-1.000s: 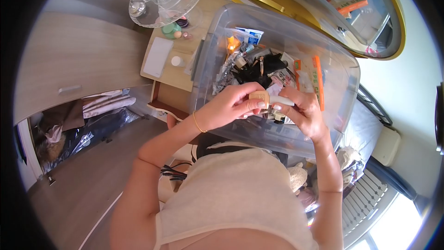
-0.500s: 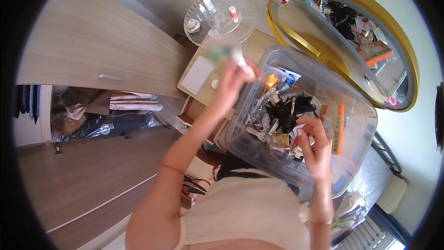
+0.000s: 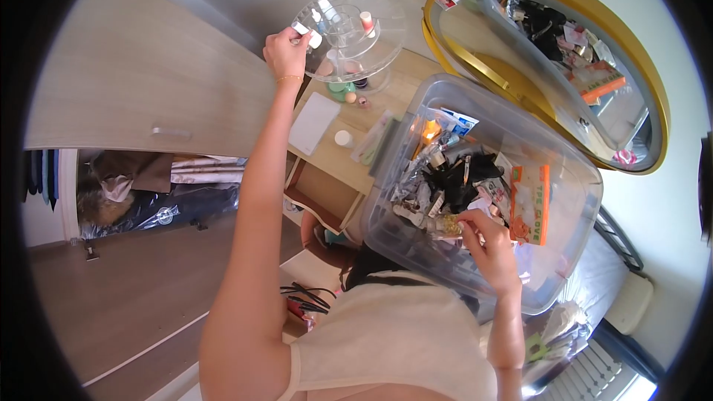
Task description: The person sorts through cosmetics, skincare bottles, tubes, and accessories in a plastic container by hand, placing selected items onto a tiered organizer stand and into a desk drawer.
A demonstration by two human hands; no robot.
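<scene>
My left hand (image 3: 285, 53) is stretched to the left edge of a clear round tiered stand (image 3: 382, 11). Its fingers are closed on a small white container (image 3: 300, 28), partly covered by the hand. Dropper bottles (image 3: 327, 7) and a pink-and-white container (image 3: 367, 24) stand on the tiers. My right hand (image 3: 486, 249) is inside a clear plastic bin (image 3: 572, 178), fingers pinched at the edge of a small clear container with gold-coloured contents (image 3: 447, 224). Around it lie black cloth-like pieces (image 3: 471, 186), packets and an orange-edged glove box (image 3: 531, 204).
A gold-framed mirror (image 3: 661, 104) leans behind the bin. On the wooden table (image 3: 356, 130) are a white sheet-like item (image 3: 314, 123), a round white lid-like piece (image 3: 343, 138) and green items. Below, a drawer (image 3: 319, 193) stands open. A cabinet door (image 3: 148, 74) rises at the left.
My left hand has moved left and away, from above the table to the stand's left edge, with the white container. My right hand has shifted left and down in the bin to the gold-filled container.
</scene>
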